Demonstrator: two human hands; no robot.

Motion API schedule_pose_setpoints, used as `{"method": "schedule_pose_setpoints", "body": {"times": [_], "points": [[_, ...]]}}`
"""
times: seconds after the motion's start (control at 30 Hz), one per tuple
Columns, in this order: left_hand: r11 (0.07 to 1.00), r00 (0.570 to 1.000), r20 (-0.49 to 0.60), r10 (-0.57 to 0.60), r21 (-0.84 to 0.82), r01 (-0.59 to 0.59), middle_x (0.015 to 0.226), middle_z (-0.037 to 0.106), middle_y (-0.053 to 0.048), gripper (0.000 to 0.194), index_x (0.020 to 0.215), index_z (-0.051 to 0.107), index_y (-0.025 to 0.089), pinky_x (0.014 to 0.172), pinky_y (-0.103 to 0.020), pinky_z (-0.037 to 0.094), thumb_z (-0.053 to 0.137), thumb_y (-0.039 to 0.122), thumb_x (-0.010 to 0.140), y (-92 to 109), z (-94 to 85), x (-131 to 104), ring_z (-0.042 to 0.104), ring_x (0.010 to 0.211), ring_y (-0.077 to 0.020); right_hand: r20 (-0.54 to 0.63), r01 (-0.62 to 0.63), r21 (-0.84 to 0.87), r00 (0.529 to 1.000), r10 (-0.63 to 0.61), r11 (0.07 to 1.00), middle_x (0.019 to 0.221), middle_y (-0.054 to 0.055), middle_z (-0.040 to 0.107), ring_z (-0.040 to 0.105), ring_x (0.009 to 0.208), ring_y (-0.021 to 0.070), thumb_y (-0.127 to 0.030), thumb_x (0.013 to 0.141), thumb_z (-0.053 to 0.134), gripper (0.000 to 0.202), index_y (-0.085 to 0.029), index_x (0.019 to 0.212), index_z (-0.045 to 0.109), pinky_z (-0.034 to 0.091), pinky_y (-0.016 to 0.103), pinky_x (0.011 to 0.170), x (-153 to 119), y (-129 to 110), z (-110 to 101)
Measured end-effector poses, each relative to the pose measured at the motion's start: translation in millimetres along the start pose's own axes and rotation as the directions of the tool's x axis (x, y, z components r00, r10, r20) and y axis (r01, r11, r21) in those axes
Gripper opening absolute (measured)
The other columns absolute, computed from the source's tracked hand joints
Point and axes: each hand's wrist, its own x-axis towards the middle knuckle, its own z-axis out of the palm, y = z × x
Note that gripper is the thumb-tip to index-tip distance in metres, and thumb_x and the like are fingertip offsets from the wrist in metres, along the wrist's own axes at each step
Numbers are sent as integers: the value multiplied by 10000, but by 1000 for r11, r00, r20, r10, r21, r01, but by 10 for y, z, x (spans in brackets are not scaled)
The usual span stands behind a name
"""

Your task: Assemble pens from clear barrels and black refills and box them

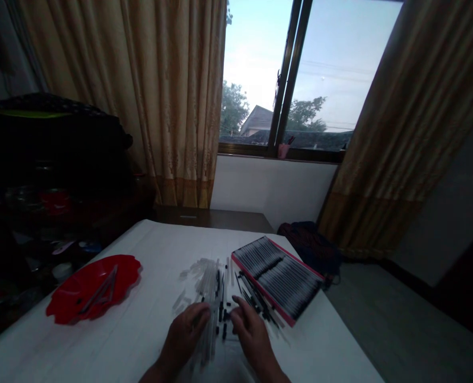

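My left hand (187, 325) is closed, fingers curled and thumb pressed in, over a pile of clear pen barrels (208, 284); what it grips is hidden. Across a narrow gap, my right hand (251, 329) has its fingertips together at a small black pen part (226, 315), with one finger raised. Between the hands, black pen caps lie scattered, such as one black cap (224, 331). To the right, thin dark pen refills (256, 298) lie loose beside a red-edged box (290, 321), which holds rows of assembled pens (296, 279).
A red scalloped plate (66, 298) with clear pieces in it sits on the left of the white table (148, 298). Behind stand a low cabinet (220, 217) and a window with curtains. A dark bundle (312, 242) lies past the table's right corner.
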Motion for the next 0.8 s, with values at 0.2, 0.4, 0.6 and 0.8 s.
{"method": "schedule_pose_setpoints", "body": {"times": [0.2, 0.4, 0.6, 0.8], "points": [[998, 998, 69, 0, 66, -5, 915, 715, -14, 266, 935, 662, 283, 769, -233, 516, 462, 443, 866, 61, -21, -18, 664, 846, -164, 3, -140, 219, 990, 143, 966, 584, -5, 608, 522, 498, 135, -512, 733, 617, 329, -188, 726, 675, 413, 233, 473, 146, 2, 65], [993, 996, 86, -18, 119, 8, 867, 713, -2, 247, 895, 679, 273, 743, -230, 495, 458, 382, 873, -55, -101, -6, 660, 817, -162, -171, -236, 432, 926, 336, 871, 596, -16, 578, 459, 454, 93, -553, 668, 671, 420, -156, 803, 651, 315, 191, 403, 147, 227, -18], [977, 988, 133, -73, 210, 44, 858, 708, 10, 216, 840, 676, 257, 723, -227, 450, 466, 304, 863, 50, 63, 69, 645, 809, -148, -158, -239, 558, 910, 384, 795, 621, 2, 614, 474, 470, 83, -592, 701, 643, 469, -149, 853, 662, 340, 183, 425, 154, 268, 19], [943, 968, 222, -119, 330, 40, 824, 694, 22, 204, 813, 664, 254, 677, -207, 403, 475, 311, 862, 157, 207, 128, 628, 771, -132, -123, -252, 575, 914, 386, 779, 946, 87, 687, 600, 606, 135, -592, 639, 695, 499, -168, 899, 656, 402, 203, 456, 197, 250, -88]]}}
